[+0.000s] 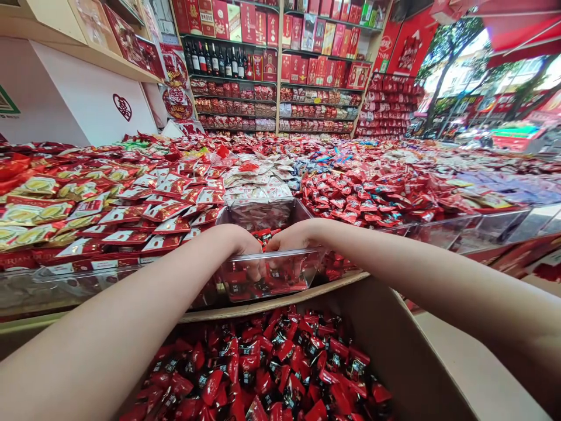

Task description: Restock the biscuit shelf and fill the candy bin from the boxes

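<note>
Both my hands are reaching down into a clear plastic bin (280, 255) on the front edge of the display. My left hand (250, 248) is at the bin's left side, fingers pointing down among red-and-black wrapped candies (266, 235). On the right, my right hand (290, 238) curls inward beside it. Through the bin's front wall the fingers show only dimly, so their grip on the candies is unclear. Directly below and nearer to me stands an open cardboard box (421, 356), holding many loose candies (280, 362) in the same red-and-black wrappers.
Red packets (170, 204) are heaped left of the bin, white packets (258, 178) behind it, and red-wrapped sweets (350, 196) to its right. Clear bin walls (486, 228) line the counter's front. Shelves (278, 76) with bottles and boxes stand at the back.
</note>
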